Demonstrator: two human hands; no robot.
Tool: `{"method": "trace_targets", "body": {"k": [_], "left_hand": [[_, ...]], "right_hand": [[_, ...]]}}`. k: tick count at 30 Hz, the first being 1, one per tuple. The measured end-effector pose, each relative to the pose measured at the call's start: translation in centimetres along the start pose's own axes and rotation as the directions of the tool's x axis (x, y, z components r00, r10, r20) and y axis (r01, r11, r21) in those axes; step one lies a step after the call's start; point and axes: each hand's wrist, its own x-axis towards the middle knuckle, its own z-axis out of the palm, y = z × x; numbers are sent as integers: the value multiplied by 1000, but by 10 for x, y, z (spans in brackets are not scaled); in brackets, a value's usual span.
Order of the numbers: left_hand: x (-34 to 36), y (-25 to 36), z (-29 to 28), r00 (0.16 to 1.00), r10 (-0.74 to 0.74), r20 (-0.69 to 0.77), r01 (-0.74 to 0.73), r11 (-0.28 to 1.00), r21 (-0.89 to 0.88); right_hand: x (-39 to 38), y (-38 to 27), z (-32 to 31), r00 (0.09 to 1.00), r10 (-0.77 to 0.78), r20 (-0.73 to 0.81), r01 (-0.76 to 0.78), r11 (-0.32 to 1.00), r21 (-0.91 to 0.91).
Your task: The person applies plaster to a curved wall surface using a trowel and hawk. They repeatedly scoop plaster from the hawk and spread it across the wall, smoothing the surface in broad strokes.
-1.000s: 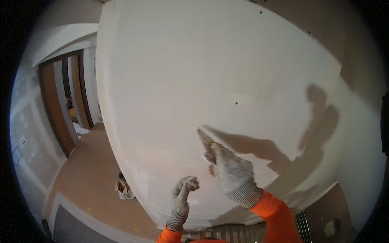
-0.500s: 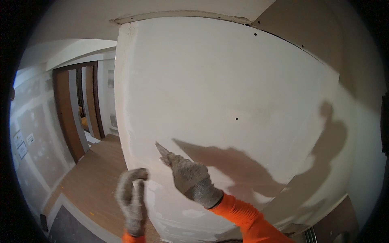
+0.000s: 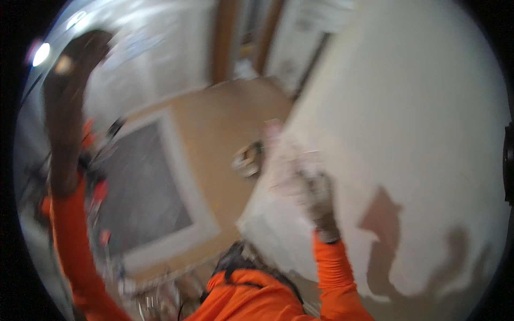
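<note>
My right hand (image 3: 317,200), in a grey work glove, is close to the pale plasterboard wall (image 3: 412,134). Its fingers are closed on a putty knife (image 3: 310,159), whose blade is badly smeared by motion. The knife is over a pinkish, patchy strip along the board's left edge; whether it touches cannot be told. My left hand (image 3: 77,67), also gloved, is raised far out at the upper left, well away from the board. Blur hides how its fingers are set and whether they hold anything.
A grey mat (image 3: 144,187) with a pale border lies on the brown floor (image 3: 209,134). By the board's lower edge stands a blurred whitish bucket-like thing (image 3: 248,160). Red and black gear (image 3: 96,176) clutters the left. A brown door frame (image 3: 222,43) and a bright lamp (image 3: 41,54) show behind.
My view has swung left and down. My left hand has risen away from the board to the upper left. The right hand keeps the putty knife beside the board's left edge.
</note>
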Motion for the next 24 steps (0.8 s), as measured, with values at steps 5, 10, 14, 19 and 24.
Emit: {"method": "trace_targets", "body": {"k": [5,10,14,19,24], "left_hand": [[-25,18,-103,954,179,242,-260,895,361],[13,96,-157,888,-36,459,197,931,-309],[15,137,-201,614,-304,729,719,596,-358],[16,194,-229,353,-327,876,905,356,-232],[-27,226,-285,61,-333,941,996,-39,-78]], "right_hand": [[14,5,18,782,454,427,-591,321,740],[26,34,-22,649,369,665,-739,99,666],[34,-4,-20,482,403,778,-612,-480,628],[58,-28,-16,592,-56,804,-441,-857,266],[89,-141,-23,668,-369,646,-492,-870,12]]}}
